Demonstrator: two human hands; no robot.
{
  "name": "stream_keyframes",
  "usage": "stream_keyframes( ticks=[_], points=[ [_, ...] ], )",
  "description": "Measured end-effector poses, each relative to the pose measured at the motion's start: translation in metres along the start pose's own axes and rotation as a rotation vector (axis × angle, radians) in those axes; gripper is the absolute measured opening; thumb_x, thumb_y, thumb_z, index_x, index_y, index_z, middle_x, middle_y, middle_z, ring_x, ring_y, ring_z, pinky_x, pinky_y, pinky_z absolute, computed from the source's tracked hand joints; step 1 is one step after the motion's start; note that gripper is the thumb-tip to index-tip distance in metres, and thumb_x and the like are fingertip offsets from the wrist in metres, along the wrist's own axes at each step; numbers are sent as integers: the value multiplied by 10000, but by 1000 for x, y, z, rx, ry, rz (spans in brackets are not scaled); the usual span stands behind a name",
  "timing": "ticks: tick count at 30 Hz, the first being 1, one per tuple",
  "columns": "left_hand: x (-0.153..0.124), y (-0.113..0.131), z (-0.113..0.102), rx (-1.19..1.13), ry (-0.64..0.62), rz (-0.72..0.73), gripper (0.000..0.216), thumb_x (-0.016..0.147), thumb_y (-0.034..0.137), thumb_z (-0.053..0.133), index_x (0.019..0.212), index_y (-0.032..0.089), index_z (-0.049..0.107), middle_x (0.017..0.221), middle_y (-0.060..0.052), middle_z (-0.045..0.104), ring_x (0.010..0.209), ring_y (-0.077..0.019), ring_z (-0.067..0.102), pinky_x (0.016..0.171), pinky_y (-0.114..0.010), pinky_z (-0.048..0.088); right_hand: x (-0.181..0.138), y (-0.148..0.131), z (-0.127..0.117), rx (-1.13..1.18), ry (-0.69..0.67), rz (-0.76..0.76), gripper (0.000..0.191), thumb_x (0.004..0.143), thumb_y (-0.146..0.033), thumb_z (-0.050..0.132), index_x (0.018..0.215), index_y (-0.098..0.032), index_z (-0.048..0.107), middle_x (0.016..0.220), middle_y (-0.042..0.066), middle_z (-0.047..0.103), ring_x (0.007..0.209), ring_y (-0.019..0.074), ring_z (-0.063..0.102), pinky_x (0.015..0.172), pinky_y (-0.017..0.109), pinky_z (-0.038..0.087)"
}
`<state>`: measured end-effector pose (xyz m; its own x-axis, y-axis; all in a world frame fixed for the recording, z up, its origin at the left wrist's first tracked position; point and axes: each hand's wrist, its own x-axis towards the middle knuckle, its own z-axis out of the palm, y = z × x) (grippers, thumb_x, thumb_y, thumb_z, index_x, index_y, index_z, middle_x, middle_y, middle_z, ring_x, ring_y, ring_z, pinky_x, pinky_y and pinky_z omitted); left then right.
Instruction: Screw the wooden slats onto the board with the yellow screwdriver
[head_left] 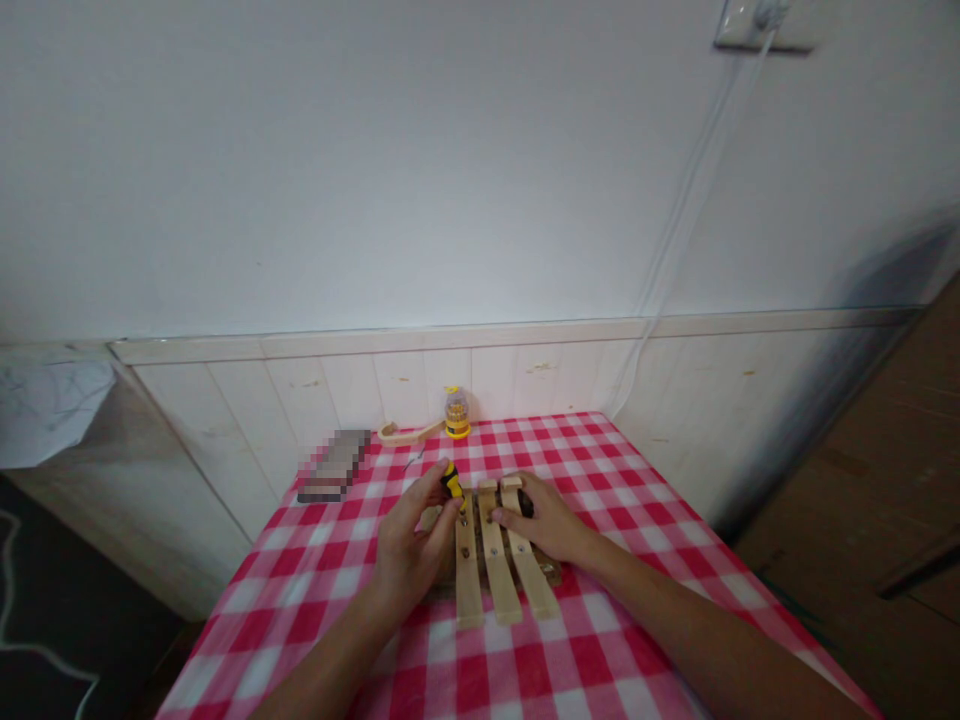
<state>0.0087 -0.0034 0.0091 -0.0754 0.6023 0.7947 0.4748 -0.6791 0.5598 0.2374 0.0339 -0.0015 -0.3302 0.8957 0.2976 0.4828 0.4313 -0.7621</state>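
My left hand is closed around a short yellow and black screwdriver, its tip pointing down at the leftmost of three light wooden strips. The strips lie side by side across a darker wooden base, and their near ends stick out past it towards me. Small screws show in the strips. My right hand grips the far right part of this wooden piece, its thumb lying on the middle strip. The right fingers are partly hidden behind the piece.
A red and white checked cloth covers the table. Towards the wall stand a clear and yellow container and a curved wooden piece. A thin metal bit lies nearby. A blurred flat object is at the left edge.
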Motion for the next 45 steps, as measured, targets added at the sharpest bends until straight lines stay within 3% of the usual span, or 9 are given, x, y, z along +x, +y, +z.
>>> stream_keyframes(
  ticks=[18, 22, 33, 40, 45],
  points=[
    [1, -8, 1, 19, -79, 144, 452, 963, 256, 678, 1407, 273, 591, 1017, -45, 766, 801, -163, 751, 737, -285, 660, 1, -2, 0, 12, -4, -28, 189, 899, -344, 721, 1023, -207, 681, 1023, 77, 721, 931, 254, 675, 841, 380, 545],
    [2, -6, 1, 1, -75, 130, 427, 954, 234, 689, 1372, 278, 613, 991, -37, 739, 756, -144, 727, 711, -265, 649, 1, -5, -1, 14, -13, -37, 181, 900, -338, 717, 1018, -205, 685, 1016, 77, 718, 937, 253, 675, 841, 373, 542],
    [1, -6, 1, 0, -138, 34, 471, 943, 206, 662, 1404, 263, 586, 1098, -73, 768, 865, -185, 757, 802, -323, 661, 0, -7, -3, -29, -19, -34, 198, 902, -353, 711, 1018, -197, 677, 1024, 87, 712, 951, 262, 669, 846, 387, 535],
    [0, -8, 0, -13, -168, -11, 575, 952, 213, 630, 1508, 267, 494, 1173, -96, 766, 951, -211, 777, 844, -351, 668, 1, -4, -2, -6, -12, -43, 198, 905, -361, 705, 1026, -206, 682, 1053, 97, 715, 978, 276, 669, 884, 417, 538],
    [0, -7, 0, -34, -162, -42, 514, 940, 217, 642, 1446, 248, 559, 1167, -98, 765, 949, -214, 781, 839, -347, 677, 0, -1, -1, -3, -17, -37, 228, 913, -377, 704, 1067, -211, 678, 1056, 89, 719, 993, 270, 667, 872, 400, 543]
  ],
)
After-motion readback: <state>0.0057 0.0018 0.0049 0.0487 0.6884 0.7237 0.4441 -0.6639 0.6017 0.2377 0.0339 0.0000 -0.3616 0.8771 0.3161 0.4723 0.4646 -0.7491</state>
